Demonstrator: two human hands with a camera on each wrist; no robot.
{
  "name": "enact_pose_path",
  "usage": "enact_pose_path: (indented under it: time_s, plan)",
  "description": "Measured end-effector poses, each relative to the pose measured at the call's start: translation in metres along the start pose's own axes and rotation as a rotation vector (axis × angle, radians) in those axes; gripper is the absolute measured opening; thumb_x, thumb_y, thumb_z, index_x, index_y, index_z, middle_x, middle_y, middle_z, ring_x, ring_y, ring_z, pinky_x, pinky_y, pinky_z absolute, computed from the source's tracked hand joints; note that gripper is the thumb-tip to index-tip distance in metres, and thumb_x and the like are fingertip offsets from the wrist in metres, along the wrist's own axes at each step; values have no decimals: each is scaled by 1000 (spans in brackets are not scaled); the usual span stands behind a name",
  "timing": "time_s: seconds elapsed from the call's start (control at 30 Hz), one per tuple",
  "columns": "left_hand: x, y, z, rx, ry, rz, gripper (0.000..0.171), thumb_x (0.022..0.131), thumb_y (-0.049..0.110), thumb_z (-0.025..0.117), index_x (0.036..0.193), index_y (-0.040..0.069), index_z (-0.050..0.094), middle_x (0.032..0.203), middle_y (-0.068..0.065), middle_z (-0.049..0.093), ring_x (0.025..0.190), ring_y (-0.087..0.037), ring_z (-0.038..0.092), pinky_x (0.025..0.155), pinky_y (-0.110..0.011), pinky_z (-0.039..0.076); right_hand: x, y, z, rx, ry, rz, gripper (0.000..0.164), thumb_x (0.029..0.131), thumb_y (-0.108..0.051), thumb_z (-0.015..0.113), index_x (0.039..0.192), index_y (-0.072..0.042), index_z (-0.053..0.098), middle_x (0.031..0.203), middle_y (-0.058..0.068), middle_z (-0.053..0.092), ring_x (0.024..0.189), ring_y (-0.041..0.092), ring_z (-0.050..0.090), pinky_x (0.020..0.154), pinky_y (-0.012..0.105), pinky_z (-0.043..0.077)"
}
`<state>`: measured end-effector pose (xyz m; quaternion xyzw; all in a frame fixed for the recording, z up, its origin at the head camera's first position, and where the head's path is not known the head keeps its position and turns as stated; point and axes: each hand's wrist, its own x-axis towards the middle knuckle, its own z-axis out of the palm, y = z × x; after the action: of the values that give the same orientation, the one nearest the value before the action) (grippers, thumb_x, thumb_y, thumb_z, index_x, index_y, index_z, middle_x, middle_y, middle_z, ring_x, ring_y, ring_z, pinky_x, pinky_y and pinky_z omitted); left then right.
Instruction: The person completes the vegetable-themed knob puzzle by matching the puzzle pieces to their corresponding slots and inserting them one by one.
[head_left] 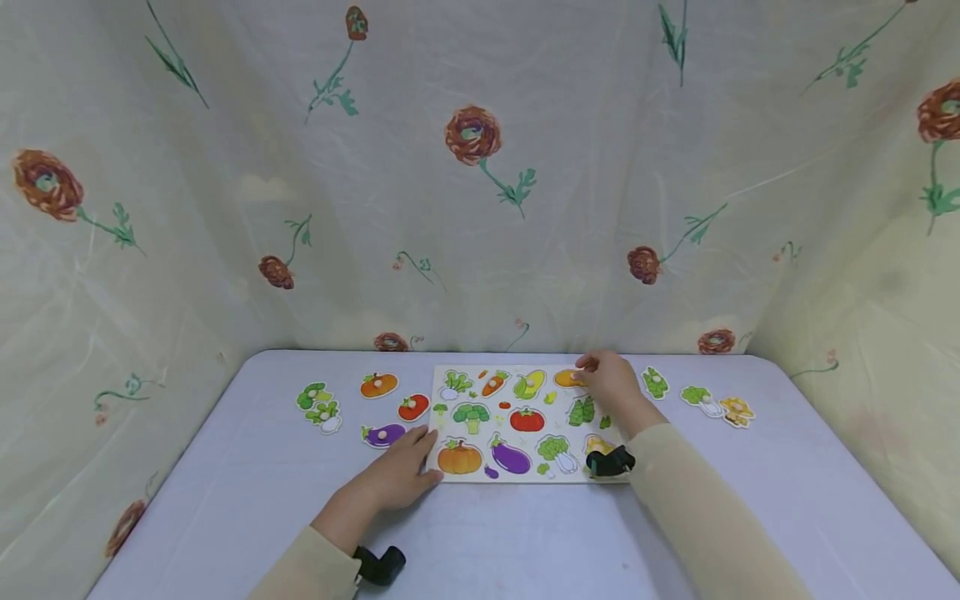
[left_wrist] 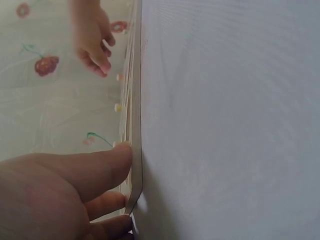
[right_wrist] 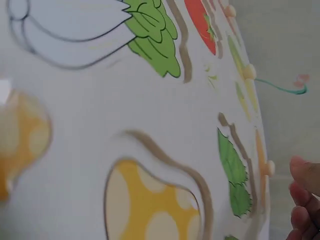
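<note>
A white wooden vegetable puzzle board point(head_left: 465, 392) lies on the table. My left hand point(head_left: 401, 471) rests at its front left corner, thumb and fingertips touching the edge; in the left wrist view the thumb point(left_wrist: 107, 167) touches the board's edge. My right hand point(head_left: 611, 387) is over the far right corner, beside the orange-brown potato piece point(head_left: 567, 379). Seen from the right wrist, the fingers point(right_wrist: 302, 192) are loosely bent, hold nothing and are apart from that piece's knob point(right_wrist: 270, 167). Knobbed carrot point(head_left: 493, 384) and corn point(head_left: 529, 384) pieces sit in the back row.
Left of the board lie loose pumpkin point(head_left: 378, 385), tomato point(head_left: 413, 407), eggplant point(head_left: 381, 435), broccoli point(head_left: 313, 395) and white-root vegetable point(head_left: 326, 415) pieces. To the right are a green piece point(head_left: 656, 382), bok choy point(head_left: 702, 400) and mushrooms point(head_left: 737, 411). A flowered curtain point(head_left: 480, 275) hangs behind.
</note>
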<state>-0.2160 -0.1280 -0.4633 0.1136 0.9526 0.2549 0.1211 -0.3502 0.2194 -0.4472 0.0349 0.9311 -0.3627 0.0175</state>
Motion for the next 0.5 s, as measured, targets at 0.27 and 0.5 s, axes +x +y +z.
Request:
enact_pose_path:
  time_s: [0.27,0.5]
  plan:
    - [-1,0,-1,0,-2,-3,69,96,32,67,154,8,39,161,-15,29,148,-35,27,114,-58,32,-13,-8,-24,-82,44,-113,22,100,-16,63,115,-1,65,114,20,62,101,34,55,89,47,48]
    - [0,0,0,-9,3,3,68,96,32,67,154,8,39,161,-15,30,148,-36,28,113,-58,33,-18,2,-40,-101,55,-159,23,101,-18,61,116,-1,64,116,20,62,102,34,55,86,46,50]
